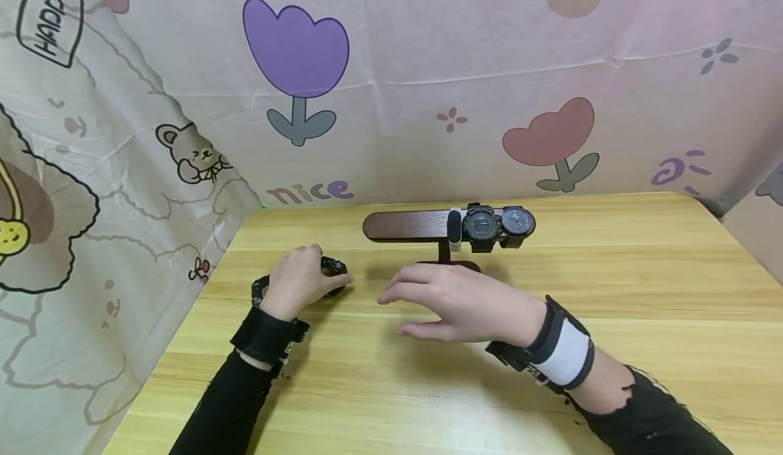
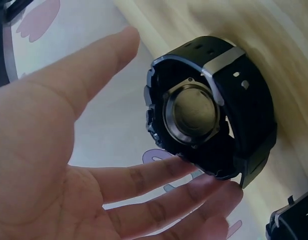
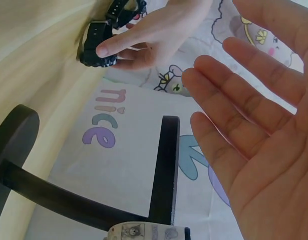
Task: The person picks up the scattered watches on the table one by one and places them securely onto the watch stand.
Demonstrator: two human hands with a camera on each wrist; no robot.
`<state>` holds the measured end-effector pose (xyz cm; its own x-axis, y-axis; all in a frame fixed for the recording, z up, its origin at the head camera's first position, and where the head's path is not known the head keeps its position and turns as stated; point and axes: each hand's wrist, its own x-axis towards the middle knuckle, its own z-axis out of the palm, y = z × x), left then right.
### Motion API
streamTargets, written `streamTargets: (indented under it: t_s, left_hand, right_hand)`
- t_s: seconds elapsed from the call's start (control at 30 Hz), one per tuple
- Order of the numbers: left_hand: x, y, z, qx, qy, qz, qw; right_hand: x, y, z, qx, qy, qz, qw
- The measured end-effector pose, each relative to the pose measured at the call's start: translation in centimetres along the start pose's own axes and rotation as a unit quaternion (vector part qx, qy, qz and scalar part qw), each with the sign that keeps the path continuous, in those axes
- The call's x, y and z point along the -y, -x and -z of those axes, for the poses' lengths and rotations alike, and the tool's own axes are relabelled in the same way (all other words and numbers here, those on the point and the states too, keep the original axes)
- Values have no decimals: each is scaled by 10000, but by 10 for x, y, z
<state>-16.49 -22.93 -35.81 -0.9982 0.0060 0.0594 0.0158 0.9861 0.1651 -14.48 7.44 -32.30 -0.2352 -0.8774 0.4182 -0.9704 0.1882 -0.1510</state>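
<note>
A black watch (image 1: 335, 267) lies on the wooden table (image 1: 428, 387) at the left. My left hand (image 1: 324, 275) arches over it. In the left wrist view the watch (image 2: 209, 110) shows its metal back, my fingers (image 2: 159, 172) touch its lower edge, and the thumb (image 2: 93, 65) stays straight and just clear of it. To the right, my right hand (image 1: 394, 313) hovers low over the table, palm down, fingers spread and holding nothing. Its open palm (image 3: 259, 125) fills the right wrist view.
A dark wooden T-shaped stand (image 1: 404, 226) rises behind the hands, carrying a white-banded watch (image 1: 454, 227), a chunky black watch (image 1: 481, 226) and a round dark-faced watch (image 1: 516, 222). Another black watch (image 1: 259, 290) lies by my left wrist. Patterned cloth (image 1: 391, 101) walls the back and left.
</note>
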Motion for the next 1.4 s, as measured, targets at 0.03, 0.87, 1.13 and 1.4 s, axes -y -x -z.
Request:
streamTargets:
  t_s: [0.03, 0.87, 1.13, 1.4]
  left_hand:
    - [0, 0, -1, -16, 0, 0, 10000]
    - [4, -4, 2, -335, 396, -15, 9987]
    - [0, -3, 11, -938, 850, -367, 9913]
    - [-6, -1, 21, -1475, 1101, -653, 9807]
  right_hand:
    - [0, 0, 0, 13, -9, -11, 10000]
    - [-2, 1, -4, 207, -56, -268, 9994]
    - [-5, 4, -6, 161, 3, -256, 9995]
    - [-7, 4, -5, 152, 23, -253, 9996]
